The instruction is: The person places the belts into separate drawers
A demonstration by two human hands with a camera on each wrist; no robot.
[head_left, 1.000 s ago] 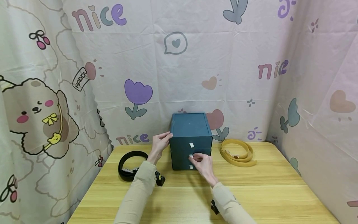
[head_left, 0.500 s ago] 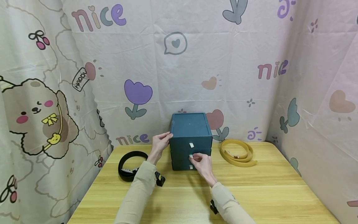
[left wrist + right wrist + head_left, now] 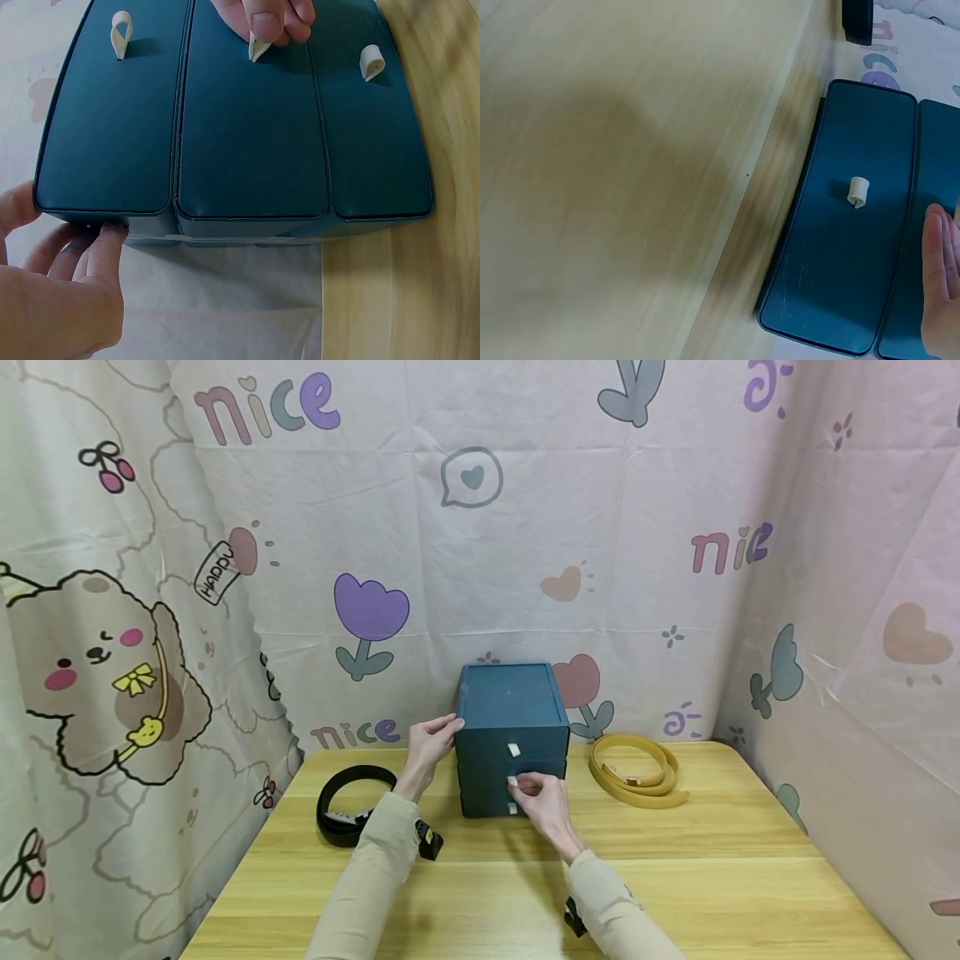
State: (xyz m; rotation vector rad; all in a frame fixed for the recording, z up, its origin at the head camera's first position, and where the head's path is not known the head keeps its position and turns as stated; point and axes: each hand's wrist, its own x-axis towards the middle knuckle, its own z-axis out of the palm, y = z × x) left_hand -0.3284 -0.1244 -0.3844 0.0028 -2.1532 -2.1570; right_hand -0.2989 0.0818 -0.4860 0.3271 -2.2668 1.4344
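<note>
We list, nearest first: two beige sleeves (image 3: 367, 877), each with a black wrist device (image 3: 429, 841) close by the cuff, reaching over a table (image 3: 480, 902) of pale wood grain. One right hand (image 3: 547, 807), thumb and fingertips drawn narrow, pinching the white loop pull (image 3: 259, 49) of the middle drawer. One coiled black belt (image 3: 323, 806) with a silver-toned buckle, lying on our left, partly hidden behind the left sleeve. One three-drawer cabinet (image 3: 513, 695), dark teal, upright near the table's back edge, roughly central, between the two belts; its top drawer carries a white loop pull (image 3: 513, 749), its bottom drawer another (image 3: 859, 192), and we note pale scuffs on the bottom drawer's front. One left hand (image 3: 429, 752), its fingers bent about the cabinet's upper left corner and holding it there. One coiled yellow belt (image 3: 652, 798), buckle inside the coil, free end pointing right, lying to the right of the cabinet and apart from it. Behind all, one pale printed curtain (image 3: 487, 552) bearing tulips, hearts and the word "nice"; on its left-hand side we record a winking bear (image 3: 97, 681) with a yellow bow.
</note>
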